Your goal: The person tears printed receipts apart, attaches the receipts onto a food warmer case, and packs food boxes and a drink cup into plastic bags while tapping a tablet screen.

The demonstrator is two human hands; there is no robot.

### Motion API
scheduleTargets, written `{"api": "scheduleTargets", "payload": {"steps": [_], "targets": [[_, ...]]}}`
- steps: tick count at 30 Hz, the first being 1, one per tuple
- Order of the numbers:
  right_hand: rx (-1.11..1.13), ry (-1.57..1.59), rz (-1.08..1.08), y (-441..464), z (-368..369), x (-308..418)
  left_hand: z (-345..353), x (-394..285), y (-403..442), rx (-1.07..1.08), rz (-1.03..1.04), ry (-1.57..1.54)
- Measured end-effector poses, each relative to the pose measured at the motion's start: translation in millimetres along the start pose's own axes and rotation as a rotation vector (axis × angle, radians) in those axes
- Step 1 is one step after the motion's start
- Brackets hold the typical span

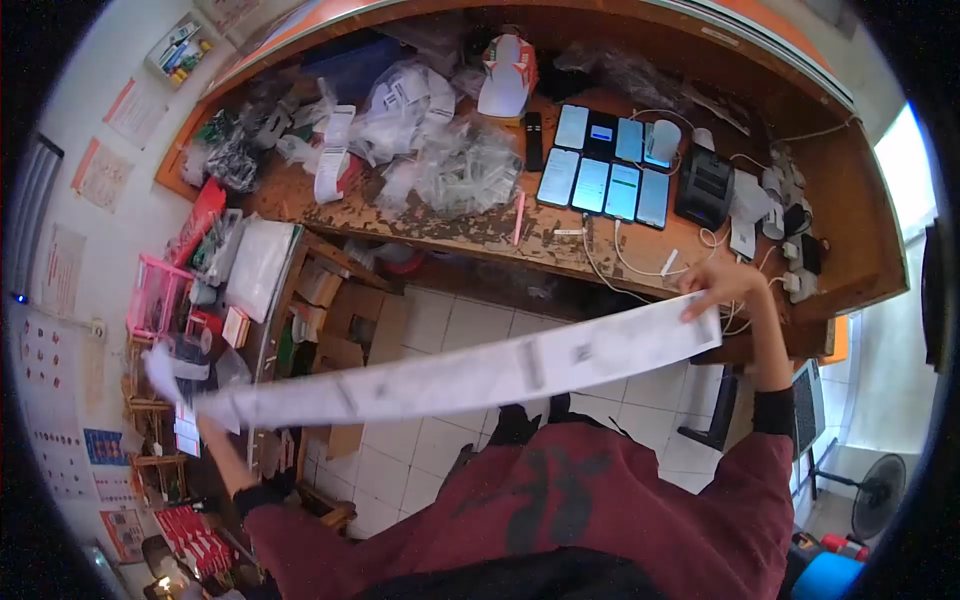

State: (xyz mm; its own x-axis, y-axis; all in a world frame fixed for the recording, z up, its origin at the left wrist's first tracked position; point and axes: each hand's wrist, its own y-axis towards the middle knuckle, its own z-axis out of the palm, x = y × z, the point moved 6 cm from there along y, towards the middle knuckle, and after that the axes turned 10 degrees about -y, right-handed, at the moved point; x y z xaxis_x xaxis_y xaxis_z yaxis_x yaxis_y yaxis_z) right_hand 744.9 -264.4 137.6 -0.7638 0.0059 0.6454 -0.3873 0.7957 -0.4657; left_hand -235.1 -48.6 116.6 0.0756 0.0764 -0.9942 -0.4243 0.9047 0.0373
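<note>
A long white paper strip (450, 380) with dark printed blocks stretches across the view, slightly blurred. Its right end is pinched in my right hand (715, 287), in front of the desk edge. The left end reaches my left hand (205, 418), which is largely hidden behind the paper and smeared, so its fingers cannot be made out. Beyond the strip, several phones (591, 185) with lit screens lie in two rows on the wooden desk (480, 232). A black label printer (705, 187) stands right of them.
Plastic bags (468, 165) and a curled printed strip (332, 165) lie on the desk's left part. A cap (508, 75) rests at the back. White cables hang over the front edge. At left are a pink basket (157, 295) and shelves; a fan (880, 498) stands at lower right.
</note>
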Motion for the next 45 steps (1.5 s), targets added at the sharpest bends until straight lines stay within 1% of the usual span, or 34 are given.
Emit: {"api": "scheduleTargets", "payload": {"steps": [1,3,4,5,7,8,9,10,11,12,13,15,16,17,18,20,21,23,24,25,27,28,29,31,32,33,34,36,38,39,41,42,43,45], "targets": [[-0.030,-0.017,0.063,-11.8,-5.4,-17.5,-43.0,13.0,-21.4,-0.144,-0.038,0.229],[-0.031,0.163,0.162,-37.7,-17.5,-27.5,-99.7,36.9,-75.9,-0.319,-0.165,0.686],[-0.078,0.102,0.187,-49.0,-27.6,-33.0,-134.8,52.4,-103.7,-0.379,-0.255,0.916],[-0.067,0.135,0.308,-59.2,-33.1,-36.8,-144.3,60.2,-126.1,-0.404,-0.338,1.098],[-0.176,-0.025,0.368,-63.0,-44.8,-66.3,-173.7,74.6,-161.7,-0.446,-0.532,1.434],[-0.215,-0.003,0.230,-56.1,-56.3,-38.4,-168.3,75.9,-170.4,-0.436,-0.610,1.562],[-0.245,0.015,0.085,-40.5,-65.5,-6.7,-155.8,73.8,-168.1,-0.400,-0.607,1.651],[-0.228,-0.048,0.023,-25.4,-73.8,41.4,-128.3,68.3,-157.7,-0.340,-0.540,1.694],[-0.208,-0.109,-0.046,-7.1,-79.3,94.7,-78.8,56.3,-143.4,-0.243,-0.402,1.689],[-0.223,-0.119,-0.158,14.4,-79.1,138.7,-10.2,48.9,-126.0,-0.062,-0.194,1.557],[-0.232,-0.128,-0.278,36.1,-74.9,181.0,72.5,36.2,-124.4,0.161,-0.039,1.330],[-0.216,-0.235,-0.491,77.0,-63.2,260.9,264.6,-9.5,-173.1,0.694,0.062,0.718],[-0.193,-0.244,-0.521,100.4,-53.9,287.0,337.2,-32.7,-212.1,0.932,0.189,0.570],[-0.176,-0.255,-0.551,120.6,-45.6,311.1,387.7,-43.5,-236.1,1.120,0.198,0.288],[-0.170,-0.265,-0.578,133.4,-39.3,337.1,430.5,-66.8,-265.7,1.241,0.120,0.031],[-0.172,-0.260,-0.492,146.6,-36.2,372.8,464.5,-111.1,-297.4,1.281,0.113,0.027],[-0.172,-0.268,-0.498,147.9,-38.2,379.9,461.6,-123.4,-292.6,1.274,0.121,0.027],[-0.168,-0.271,-0.464,146.6,-48.5,379.7,456.5,-124.4,-279.6,1.222,-0.116,0.094],[-0.102,-0.262,-0.486,148.8,-50.8,365.8,442.2,-128.1,-265.2,1.204,0.020,0.146],[-0.002,-0.269,-0.412,143.2,-54.0,349.5,421.3,-123.7,-245.6,1.209,0.078,0.240],[0.018,-0.199,-0.366,122.9,-65.1,318.0,359.2,-84.2,-193.2,1.165,-0.037,0.360],[-0.001,-0.141,-0.407,112.6,-73.6,304.9,322.0,-64.1,-165.3,1.034,-0.088,0.468],[0.040,-0.187,-0.234,105.0,-83.5,273.1,287.0,-43.5,-143.6,0.988,-0.157,0.499],[-0.001,-0.273,-0.191,84.6,-103.5,245.5,198.2,13.5,-95.5,0.861,0.105,0.754],[-0.001,-0.187,-0.117,76.8,-110.7,229.0,154.6,35.6,-81.0,0.784,0.209,0.865],[-0.002,-0.103,-0.043,70.2,-117.2,213.7,94.3,81.3,-56.3,0.735,0.132,0.990],[0.001,-0.101,-0.043,65.5,-123.1,205.1,38.3,123.1,-37.6,0.680,0.053,1.114],[-0.014,-0.127,0.006,60.8,-137.0,187.5,-36.0,170.4,-37.4,0.497,-0.283,1.207],[-0.001,-0.157,-0.030,60.0,-149.8,183.0,-28.7,135.6,-97.8,0.026,-0.256,1.651],[0.006,-0.183,-0.060,60.0,-154.8,180.0,-18.2,134.9,-118.4,0.022,-0.260,1.656],[-0.010,-0.215,-0.068,58.9,-171.1,165.6,-20.4,134.4,-155.0,-0.197,-0.502,1.801],[-0.031,-0.252,-0.071,57.3,-180.4,159.2,-34.3,163.4,-152.4,-0.197,-0.498,1.800],[-0.036,-0.252,-0.070,57.8,-187.5,155.0,-27.5,192.7,-140.3,-0.106,-0.240,1.939],[-0.034,-0.389,-0.269,63.8,-195.0,163.3,44.9,216.6,-117.4,0.267,-0.219,1.773]]}}
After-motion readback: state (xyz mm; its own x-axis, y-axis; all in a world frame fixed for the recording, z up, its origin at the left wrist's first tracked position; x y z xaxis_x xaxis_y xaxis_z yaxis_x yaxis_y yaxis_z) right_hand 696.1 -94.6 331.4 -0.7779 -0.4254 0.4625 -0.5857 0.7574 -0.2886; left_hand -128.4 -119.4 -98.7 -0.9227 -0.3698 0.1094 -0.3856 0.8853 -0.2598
